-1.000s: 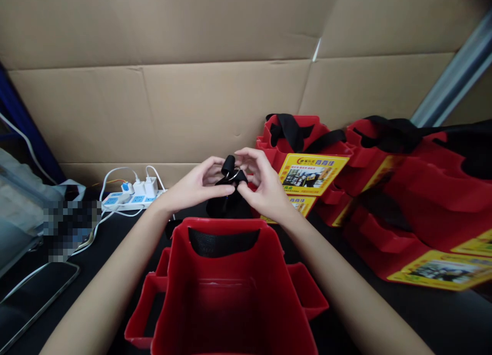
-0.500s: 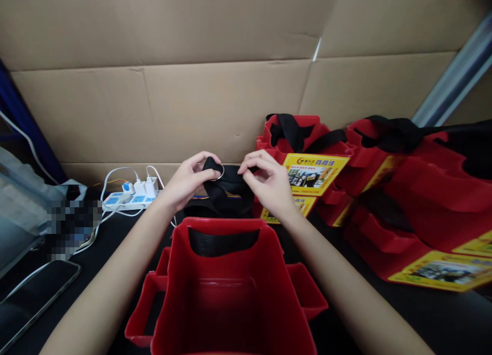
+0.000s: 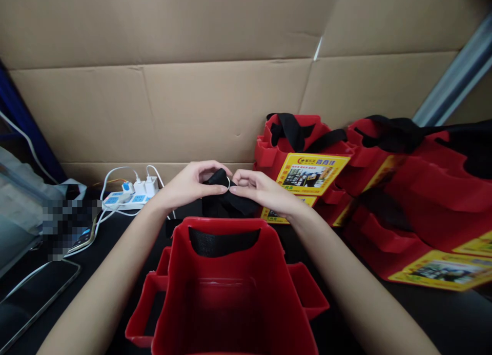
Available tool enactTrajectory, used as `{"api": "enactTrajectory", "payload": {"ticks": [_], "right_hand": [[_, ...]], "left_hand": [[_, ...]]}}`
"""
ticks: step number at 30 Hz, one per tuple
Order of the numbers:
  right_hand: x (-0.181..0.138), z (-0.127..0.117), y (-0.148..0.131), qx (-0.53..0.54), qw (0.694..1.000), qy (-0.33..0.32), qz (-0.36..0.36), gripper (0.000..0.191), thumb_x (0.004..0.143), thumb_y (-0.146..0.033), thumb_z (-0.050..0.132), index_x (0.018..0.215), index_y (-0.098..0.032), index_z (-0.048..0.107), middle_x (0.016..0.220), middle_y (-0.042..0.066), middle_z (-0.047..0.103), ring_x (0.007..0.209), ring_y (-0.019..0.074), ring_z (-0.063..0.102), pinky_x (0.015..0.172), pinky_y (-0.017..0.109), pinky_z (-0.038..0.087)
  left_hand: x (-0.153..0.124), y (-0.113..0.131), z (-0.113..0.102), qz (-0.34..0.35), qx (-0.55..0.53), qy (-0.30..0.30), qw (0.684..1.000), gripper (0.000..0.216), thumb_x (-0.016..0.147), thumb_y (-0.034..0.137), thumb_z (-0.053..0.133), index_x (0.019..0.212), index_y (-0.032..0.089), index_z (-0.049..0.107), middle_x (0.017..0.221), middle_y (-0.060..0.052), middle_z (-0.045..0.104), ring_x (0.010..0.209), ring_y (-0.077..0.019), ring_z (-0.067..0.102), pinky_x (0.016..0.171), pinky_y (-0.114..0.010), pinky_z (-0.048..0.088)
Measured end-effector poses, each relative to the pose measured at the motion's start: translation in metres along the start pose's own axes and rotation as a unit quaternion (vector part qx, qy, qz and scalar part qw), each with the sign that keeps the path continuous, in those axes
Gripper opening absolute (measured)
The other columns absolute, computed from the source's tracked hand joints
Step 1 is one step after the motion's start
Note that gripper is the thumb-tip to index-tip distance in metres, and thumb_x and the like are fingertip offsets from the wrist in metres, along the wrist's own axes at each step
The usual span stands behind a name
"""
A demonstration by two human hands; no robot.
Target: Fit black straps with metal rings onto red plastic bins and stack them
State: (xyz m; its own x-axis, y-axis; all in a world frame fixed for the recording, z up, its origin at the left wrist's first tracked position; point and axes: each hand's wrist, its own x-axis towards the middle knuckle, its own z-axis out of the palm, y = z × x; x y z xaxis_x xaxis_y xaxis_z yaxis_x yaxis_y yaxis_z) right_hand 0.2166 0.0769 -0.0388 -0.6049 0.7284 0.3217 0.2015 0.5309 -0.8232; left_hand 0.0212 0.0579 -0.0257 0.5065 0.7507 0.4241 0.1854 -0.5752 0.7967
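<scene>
Just beyond a red plastic box (image 3: pixel 234 273), my two hands meet over a black webbing strap (image 3: pixel 242 203). My left hand (image 3: pixel 196 183) is closed on a folded part of the strap, its thumb at a metal ring (image 3: pixel 228 183). Pinching the strap on the other side of the ring is my right hand (image 3: pixel 259 188), its thumb close to the left thumb. The box stands upright and shows its bare inside, with side pockets left and right. A band of black webbing (image 3: pixel 225 242) runs across the slot in its far wall.
Several red boxes (image 3: pixel 434 191) with black straps and yellow printed cards (image 3: pixel 313 173) stand at the right. At the left are a white power strip (image 3: pixel 132 201) with chargers and cables, and a phone (image 3: pixel 36 288). Cardboard (image 3: pixel 223 109) forms the back wall.
My hands have come together, the right one moving left and slightly down. The metal ring has turned and shifted right, and the strap is now bunched between my fingers. The box stays put.
</scene>
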Motion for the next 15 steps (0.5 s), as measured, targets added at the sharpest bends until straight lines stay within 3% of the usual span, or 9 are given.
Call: {"api": "enactTrajectory", "payload": {"ticks": [4,7,11,15], "right_hand": [[-0.002,-0.002,-0.003,0.036,0.999,-0.012,0.025,0.021,0.078,-0.027,0.057,0.069,-0.018,0.041,0.058,-0.007,0.033,0.052,0.0068,0.028,0.048,0.021,0.02],[-0.002,-0.004,-0.003,0.058,0.998,-0.013,0.016,0.017,0.08,-0.025,0.056,0.073,-0.018,0.042,0.059,-0.007,0.037,0.054,0.0066,0.031,0.049,0.02,0.022],[-0.004,-0.009,-0.002,0.065,0.997,-0.045,0.023,0.015,0.08,-0.026,0.058,0.084,-0.018,0.046,0.063,-0.005,0.049,0.056,0.0064,0.04,0.053,0.02,0.029],[-0.008,-0.018,-0.002,0.056,0.99,-0.111,0.068,0.027,0.077,-0.031,0.061,0.098,-0.016,0.051,0.079,0.002,0.063,0.067,0.0102,0.056,0.066,0.025,0.042]], "left_hand": [[-0.003,-0.002,-0.01,-0.019,0.042,-0.045,0.998,0.03,0.066,0.027,0.072,0.088,0.017,0.054,0.075,0.004,0.051,0.068,-0.0088,0.046,0.06,-0.02,0.037],[-0.006,-0.006,-0.015,-0.033,-0.053,-0.07,0.996,0.025,0.074,0.031,0.065,0.092,0.018,0.053,0.074,0.004,0.05,0.064,-0.007,0.044,0.057,-0.018,0.034],[-0.005,-0.009,-0.015,-0.052,-0.172,-0.047,0.983,0.018,0.074,0.021,0.067,0.086,0.015,0.055,0.072,0.003,0.054,0.062,-0.0049,0.049,0.056,-0.015,0.036],[-0.001,-0.013,-0.01,-0.062,-0.291,0.013,0.955,0.018,0.069,0.017,0.069,0.082,0.015,0.057,0.067,0.003,0.057,0.059,-0.0054,0.054,0.055,-0.015,0.04]]}}
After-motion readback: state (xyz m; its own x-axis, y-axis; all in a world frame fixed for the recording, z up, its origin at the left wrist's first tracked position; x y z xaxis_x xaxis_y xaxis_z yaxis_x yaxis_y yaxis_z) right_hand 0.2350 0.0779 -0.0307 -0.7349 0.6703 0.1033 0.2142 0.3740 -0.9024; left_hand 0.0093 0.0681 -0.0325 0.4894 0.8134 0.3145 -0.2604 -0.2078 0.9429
